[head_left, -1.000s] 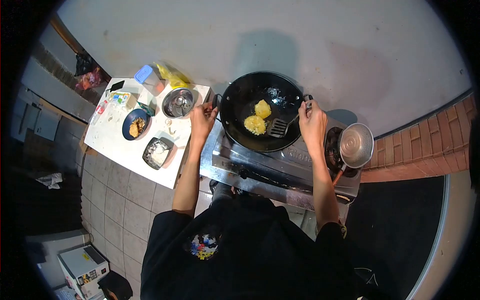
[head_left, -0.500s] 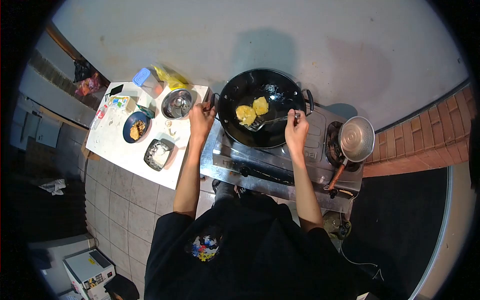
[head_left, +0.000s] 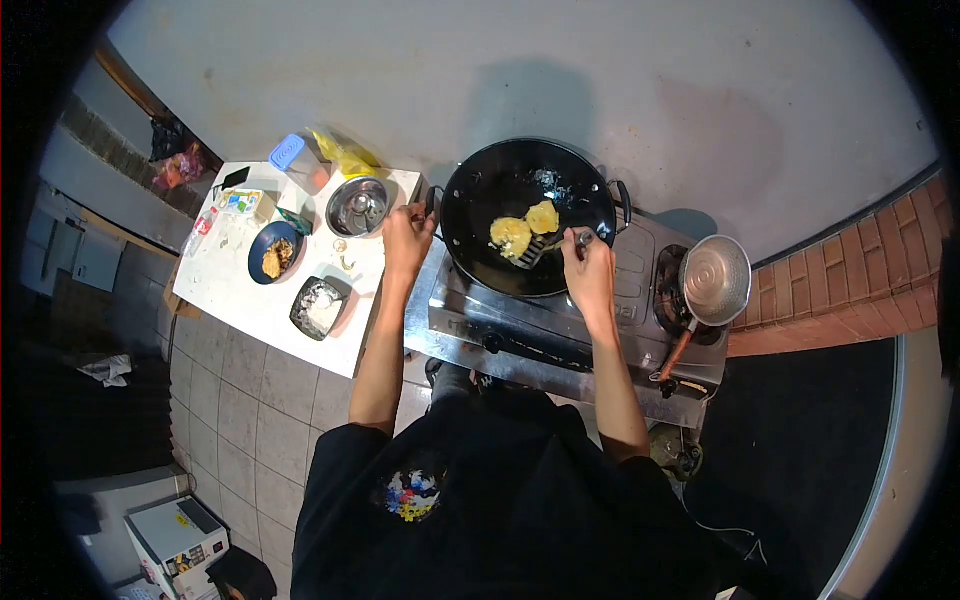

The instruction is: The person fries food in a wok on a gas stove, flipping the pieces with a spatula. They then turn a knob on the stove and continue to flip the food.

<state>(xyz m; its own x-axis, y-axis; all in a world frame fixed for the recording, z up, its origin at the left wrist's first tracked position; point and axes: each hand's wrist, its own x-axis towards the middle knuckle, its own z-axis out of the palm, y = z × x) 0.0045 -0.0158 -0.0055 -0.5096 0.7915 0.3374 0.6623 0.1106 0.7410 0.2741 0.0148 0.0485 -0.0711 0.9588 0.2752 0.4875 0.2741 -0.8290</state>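
Note:
A large black wok [head_left: 490,264] sits on the metal stove, with two yellow fried pieces inside, one [head_left: 511,237] touching the other [head_left: 543,217]. My right hand [head_left: 590,262] is closed round the handle of a slotted spatula [head_left: 537,252], whose head lies against the lower right side of the left piece. At the wok's left side, my left hand [head_left: 408,236] is closed at the dark side handle [head_left: 434,200]. Left of that hand stands a steel bowl [head_left: 357,207] with a utensil in it.
On the white table [head_left: 225,300] are a blue bowl [head_left: 274,252] of fried food, a square dish [head_left: 319,308] of white powder, and a blue-lidded container [head_left: 299,163]. A small pan [head_left: 716,281] rests on the right burner, its handle pointing toward the front.
The spatula head and both fried pieces have shifted right inside the wok. My right hand has moved slightly left and down, while my left hand remains at the wok handle.

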